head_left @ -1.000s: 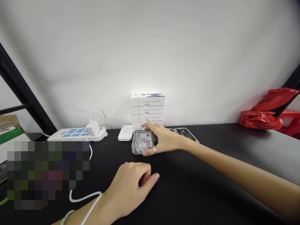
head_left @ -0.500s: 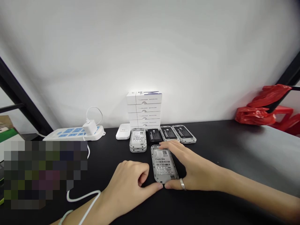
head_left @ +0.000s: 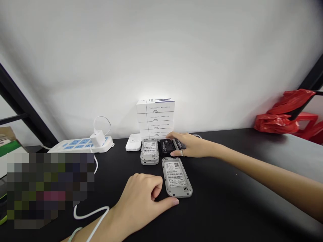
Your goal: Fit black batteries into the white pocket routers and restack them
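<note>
A grey rounded device (head_left: 177, 176) lies on the black table with its open back facing up, showing a label with barcodes. My left hand (head_left: 145, 198) rests to its left, fingers curled in with nothing visible in them; its thumb stretches out near the device's lower edge. Beyond the device, my right hand (head_left: 189, 145) reaches over a black battery (head_left: 167, 147) marked 3000mAh, thumb at the near edge and fingertips at the far edge. Its fingers are apart, and the battery lies on the table. Behind this hand, a device with a battery (head_left: 180, 144) is partly covered.
Similar open devices (head_left: 149, 151) are stacked left of the battery, beside white covers (head_left: 133, 142). White boxes (head_left: 155, 116) are piled against the wall. A power strip (head_left: 83, 144) with a charger (head_left: 97, 138) stands at left; its white cable (head_left: 92, 212) crosses my left wrist. Red bags (head_left: 277, 122) hang at right.
My right hand has left the grey device and moved away from me to the black battery. My left hand and the device have stayed in place.
</note>
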### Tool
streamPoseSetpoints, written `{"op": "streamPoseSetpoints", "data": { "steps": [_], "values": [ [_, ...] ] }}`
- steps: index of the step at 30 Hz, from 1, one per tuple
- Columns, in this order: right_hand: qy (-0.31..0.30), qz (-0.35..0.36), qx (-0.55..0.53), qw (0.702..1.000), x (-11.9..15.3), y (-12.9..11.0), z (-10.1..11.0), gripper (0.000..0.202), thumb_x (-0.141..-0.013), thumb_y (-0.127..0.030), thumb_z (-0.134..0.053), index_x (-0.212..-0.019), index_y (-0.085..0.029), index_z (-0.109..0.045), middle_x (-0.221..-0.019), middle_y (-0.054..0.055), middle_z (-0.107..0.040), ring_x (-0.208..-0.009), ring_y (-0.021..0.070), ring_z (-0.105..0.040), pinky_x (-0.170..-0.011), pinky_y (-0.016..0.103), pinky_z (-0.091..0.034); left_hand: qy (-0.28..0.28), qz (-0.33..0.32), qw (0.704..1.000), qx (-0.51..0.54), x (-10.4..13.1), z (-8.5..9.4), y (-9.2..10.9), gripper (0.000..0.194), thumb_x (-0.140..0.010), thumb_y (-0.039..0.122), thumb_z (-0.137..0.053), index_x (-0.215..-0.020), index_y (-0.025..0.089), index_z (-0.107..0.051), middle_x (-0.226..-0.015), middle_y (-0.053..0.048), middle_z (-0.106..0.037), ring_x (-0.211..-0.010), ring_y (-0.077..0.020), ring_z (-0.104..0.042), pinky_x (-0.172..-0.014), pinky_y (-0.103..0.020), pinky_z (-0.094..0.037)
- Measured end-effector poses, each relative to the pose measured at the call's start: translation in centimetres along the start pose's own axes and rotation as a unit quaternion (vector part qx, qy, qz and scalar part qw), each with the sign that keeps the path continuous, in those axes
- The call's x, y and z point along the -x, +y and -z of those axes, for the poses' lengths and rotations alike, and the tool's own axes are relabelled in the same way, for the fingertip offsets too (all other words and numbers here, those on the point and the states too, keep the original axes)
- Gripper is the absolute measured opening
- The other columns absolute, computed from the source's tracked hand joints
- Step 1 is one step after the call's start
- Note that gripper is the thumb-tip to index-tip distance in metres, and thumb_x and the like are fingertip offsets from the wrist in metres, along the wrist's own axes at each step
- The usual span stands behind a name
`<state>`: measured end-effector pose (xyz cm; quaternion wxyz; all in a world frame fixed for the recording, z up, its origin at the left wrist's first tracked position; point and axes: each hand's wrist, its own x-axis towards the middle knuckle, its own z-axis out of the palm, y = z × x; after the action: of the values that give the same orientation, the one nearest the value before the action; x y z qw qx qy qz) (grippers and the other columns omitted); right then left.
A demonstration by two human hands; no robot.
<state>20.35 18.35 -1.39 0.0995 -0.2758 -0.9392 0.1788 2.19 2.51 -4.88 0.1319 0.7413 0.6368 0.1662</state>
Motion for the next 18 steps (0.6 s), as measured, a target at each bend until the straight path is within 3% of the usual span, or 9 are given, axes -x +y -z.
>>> {"op": "streamPoseSetpoints", "data": {
  "steps": [2, 7, 13, 18],
  "values": [
    [-0.021, 0.001, -0.004, 1.0, -0.71, 0.15, 0.08, 0.054, -0.08, -0.043, -0.058, -0.125, -0.019, -0.041, -0.13, 0.008, -0.048, -0.117, 0.0233, -0.046, -0.096, 0.035, -0.039, 0.0, -0.002, 1.0, 0.001, -0.02, 0.0, 0.04, 0.054, -0.069, 0.062, -0.062, -0.055, 0.014, -0.039, -0.049, 0.006, -0.043, -0.045, -0.0068, -0.033, -0.049, -0.024, -0.023],
    [-0.006, -0.018, -0.004, 1.0, -0.93, -0.4, 0.24, 0.055, -0.077, -0.039, -0.061, -0.125, -0.021, -0.041, -0.122, 0.005, -0.056, -0.115, 0.0252, -0.047, -0.093, 0.037, -0.04, 0.0, -0.005, 1.0, 0.003, 0.02, -0.01, 0.04, 0.053, -0.073, 0.059, -0.06, -0.055, 0.014, -0.039, -0.049, 0.006, -0.043, -0.046, -0.0068, -0.033, -0.049, -0.024, -0.023],
    [-0.017, 0.001, -0.003, 1.0, -0.89, -0.04, 0.36, 0.076, -0.076, -0.037, -0.064, -0.141, -0.021, -0.026, -0.131, 0.006, -0.05, -0.121, 0.0245, -0.043, -0.098, 0.039, -0.037, 0.0, -0.002, 1.0, 0.003, 0.11, 0.03, 0.04, 0.052, -0.073, 0.058, -0.061, -0.055, 0.014, -0.039, -0.049, 0.006, -0.043, -0.046, -0.0068, -0.033, -0.049, -0.024, -0.022],
    [-0.022, 0.001, 0.01, 1.0, -0.88, 0.29, 0.14, 0.069, -0.077, -0.042, -0.062, -0.137, -0.022, -0.034, -0.13, 0.006, -0.051, -0.119, 0.0271, -0.044, -0.095, 0.042, -0.039, -0.001, -0.004, 1.0, 0.004, 0.05, 0.06, 0.09, 0.053, -0.072, 0.06, -0.06, -0.055, 0.014, -0.039, -0.05, 0.006, -0.044, -0.046, -0.0068, -0.034, -0.049, -0.024, -0.022]
  ]
}}
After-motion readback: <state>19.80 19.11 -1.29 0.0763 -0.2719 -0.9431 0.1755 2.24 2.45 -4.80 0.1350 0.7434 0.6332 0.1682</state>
